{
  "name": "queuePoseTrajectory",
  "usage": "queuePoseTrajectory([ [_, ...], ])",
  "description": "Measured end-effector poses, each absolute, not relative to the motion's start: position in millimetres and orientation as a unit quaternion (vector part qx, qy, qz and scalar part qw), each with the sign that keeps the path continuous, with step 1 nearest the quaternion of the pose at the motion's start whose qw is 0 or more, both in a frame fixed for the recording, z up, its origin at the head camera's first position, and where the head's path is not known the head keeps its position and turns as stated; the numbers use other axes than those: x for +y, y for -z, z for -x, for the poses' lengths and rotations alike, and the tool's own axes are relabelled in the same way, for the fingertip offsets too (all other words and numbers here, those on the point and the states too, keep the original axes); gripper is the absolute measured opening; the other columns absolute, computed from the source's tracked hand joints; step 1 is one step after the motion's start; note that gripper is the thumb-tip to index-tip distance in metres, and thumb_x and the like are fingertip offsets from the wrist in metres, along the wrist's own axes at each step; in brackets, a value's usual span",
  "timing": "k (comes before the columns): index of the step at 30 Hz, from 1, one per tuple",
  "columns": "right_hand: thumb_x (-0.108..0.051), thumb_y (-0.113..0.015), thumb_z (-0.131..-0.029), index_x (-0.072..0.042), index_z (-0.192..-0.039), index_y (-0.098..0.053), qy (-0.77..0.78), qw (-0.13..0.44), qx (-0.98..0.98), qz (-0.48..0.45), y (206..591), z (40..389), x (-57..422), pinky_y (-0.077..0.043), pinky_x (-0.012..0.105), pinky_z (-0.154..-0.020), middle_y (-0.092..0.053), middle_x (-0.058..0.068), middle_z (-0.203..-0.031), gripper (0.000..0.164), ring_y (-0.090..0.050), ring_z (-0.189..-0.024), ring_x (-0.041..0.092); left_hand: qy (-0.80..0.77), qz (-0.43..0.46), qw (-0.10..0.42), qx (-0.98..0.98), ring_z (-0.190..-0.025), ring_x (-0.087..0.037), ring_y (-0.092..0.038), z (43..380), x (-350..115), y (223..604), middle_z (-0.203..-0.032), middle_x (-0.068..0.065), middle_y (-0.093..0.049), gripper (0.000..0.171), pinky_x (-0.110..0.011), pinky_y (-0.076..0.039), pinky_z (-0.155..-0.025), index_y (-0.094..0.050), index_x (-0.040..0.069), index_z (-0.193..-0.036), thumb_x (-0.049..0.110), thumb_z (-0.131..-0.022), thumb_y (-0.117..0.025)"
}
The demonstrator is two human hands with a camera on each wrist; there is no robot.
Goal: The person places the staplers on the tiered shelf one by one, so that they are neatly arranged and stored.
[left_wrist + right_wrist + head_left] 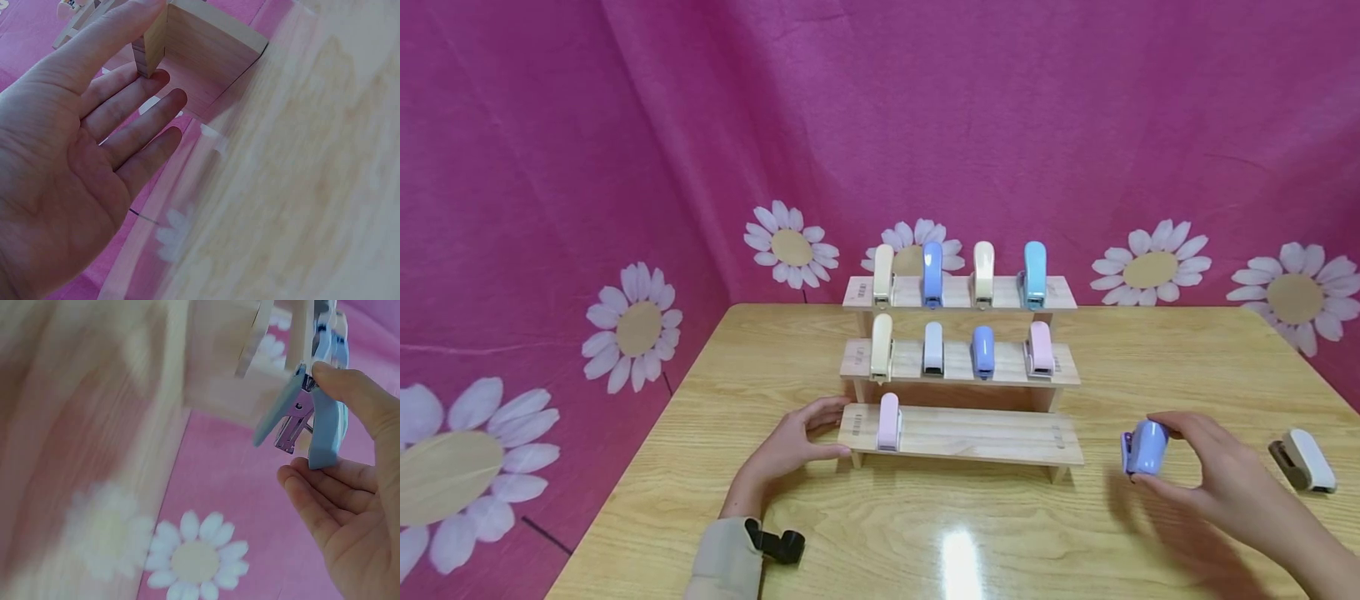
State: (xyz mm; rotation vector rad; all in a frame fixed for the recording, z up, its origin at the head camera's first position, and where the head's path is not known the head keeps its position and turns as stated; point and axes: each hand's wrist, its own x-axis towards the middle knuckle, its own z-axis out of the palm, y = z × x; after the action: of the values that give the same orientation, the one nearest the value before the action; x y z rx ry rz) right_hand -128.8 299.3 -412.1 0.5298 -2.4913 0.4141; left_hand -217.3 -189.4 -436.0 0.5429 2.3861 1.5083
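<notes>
My right hand point(1232, 475) pinches a periwinkle-blue stapler point(1148, 447) between thumb and fingers, above the table to the right of a wooden stepped rack point(977, 433). In the right wrist view the metal inside of the held stapler point(325, 434) shows between its spread halves. At the rack's left end, my left hand point(793, 442) rests with its thumb and fingers about the bottom shelf's corner. Seen from the left wrist, its fingers point(144, 134) are nearly straight. A pink stapler point(889, 422) stands on that bottom shelf, near the left hand.
Cream, blue, white and pink staplers stand on the middle shelf point(1003, 367); cream, blue and turquoise ones stand on the top shelf point(1007, 293). A white stapler point(1309, 458) lies on the table at far right. A pink flowered cloth point(1000, 125) hangs behind.
</notes>
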Motion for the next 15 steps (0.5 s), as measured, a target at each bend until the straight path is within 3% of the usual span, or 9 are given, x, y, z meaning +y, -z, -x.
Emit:
queuePoseTrajectory([
  [11, -0.025, -0.09, -0.053, -0.004, -0.114, -0.058, -0.168, 0.269, -0.91, -0.269, 397, 144, 252, -0.036, -0.004, -0.081, -0.061, 0.001, -0.103, 0.072, -0.053, -0.088, 0.009, -0.525, -0.19, 0.133, 0.819, -0.128, -0.03, -0.046, 216, -188, 434, -0.138, -0.013, -0.049, 0.073, -0.048, -0.037, -0.108, -0.042, 0.007, -0.139, 0.019, -0.076, -0.077],
  [15, -0.026, -0.088, -0.057, -0.003, -0.115, -0.057, -0.163, 0.257, -0.908, -0.288, 395, 150, 236, -0.05, 0.012, -0.077, -0.061, 0.001, -0.104, 0.07, -0.056, -0.09, 0.011, -0.527, -0.191, 0.134, 0.817, -0.129, -0.031, -0.046, 216, -188, 434, -0.138, -0.014, -0.049, 0.073, -0.048, -0.036, -0.108, -0.042, 0.006, -0.139, 0.019, -0.076, -0.077],
])
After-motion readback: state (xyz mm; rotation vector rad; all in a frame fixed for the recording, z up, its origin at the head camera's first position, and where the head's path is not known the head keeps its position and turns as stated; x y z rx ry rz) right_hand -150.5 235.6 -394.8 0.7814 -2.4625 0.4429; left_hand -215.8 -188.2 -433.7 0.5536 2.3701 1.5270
